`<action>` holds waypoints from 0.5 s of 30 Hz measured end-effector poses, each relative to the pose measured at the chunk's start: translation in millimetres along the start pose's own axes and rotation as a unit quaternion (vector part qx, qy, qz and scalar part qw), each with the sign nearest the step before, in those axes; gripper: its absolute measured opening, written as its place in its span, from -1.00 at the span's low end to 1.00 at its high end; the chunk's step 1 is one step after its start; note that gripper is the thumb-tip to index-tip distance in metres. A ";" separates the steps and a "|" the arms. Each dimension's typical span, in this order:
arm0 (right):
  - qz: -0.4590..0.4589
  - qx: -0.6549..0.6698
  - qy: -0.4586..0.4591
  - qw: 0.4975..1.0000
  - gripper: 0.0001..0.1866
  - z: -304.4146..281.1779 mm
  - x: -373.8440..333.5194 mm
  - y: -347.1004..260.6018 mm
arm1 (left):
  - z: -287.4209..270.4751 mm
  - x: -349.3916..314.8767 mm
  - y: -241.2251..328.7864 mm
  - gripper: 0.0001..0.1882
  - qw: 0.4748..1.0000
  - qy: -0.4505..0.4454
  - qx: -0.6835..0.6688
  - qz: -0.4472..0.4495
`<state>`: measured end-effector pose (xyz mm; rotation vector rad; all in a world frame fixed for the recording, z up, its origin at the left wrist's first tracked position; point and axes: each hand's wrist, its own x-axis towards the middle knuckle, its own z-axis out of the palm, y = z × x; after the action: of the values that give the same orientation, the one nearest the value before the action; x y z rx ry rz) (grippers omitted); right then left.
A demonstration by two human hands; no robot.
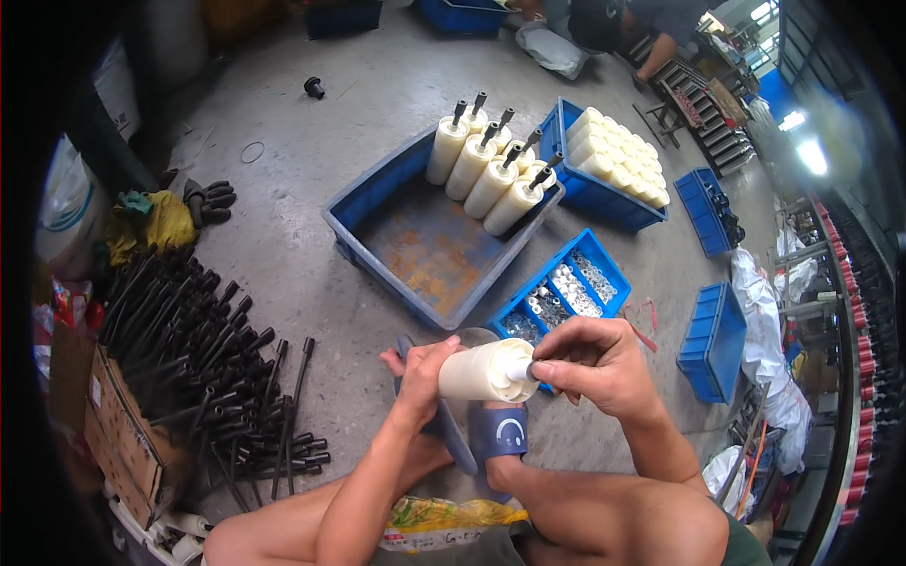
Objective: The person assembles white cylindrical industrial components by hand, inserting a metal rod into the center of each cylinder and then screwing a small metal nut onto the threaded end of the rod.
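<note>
Two hands are meeting over the floor: we are clasping a cream roller [486, 370] in our left hand [422, 373], its grip closed around the body, while our right hand [593, 363] is pinching something small at its end. Beyond, finished rollers [486, 170] are leaning in a large blue bin [377, 203], and black bolts [203, 363] are lying heaped at our left.
</note>
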<state>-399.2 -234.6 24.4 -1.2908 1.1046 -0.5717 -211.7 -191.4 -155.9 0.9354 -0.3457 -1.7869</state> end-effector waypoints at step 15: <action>0.003 0.048 0.111 0.993 -0.73 -13.6 56.8 101.6 | -20.2 8.3 -16.9 -0.66 1.000 0.016 -0.013 0.023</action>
<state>-411.2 -264.6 -88.2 -1.1600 1.2462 -0.7694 -209.3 -187.8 -183.2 0.9294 -0.3210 -1.7294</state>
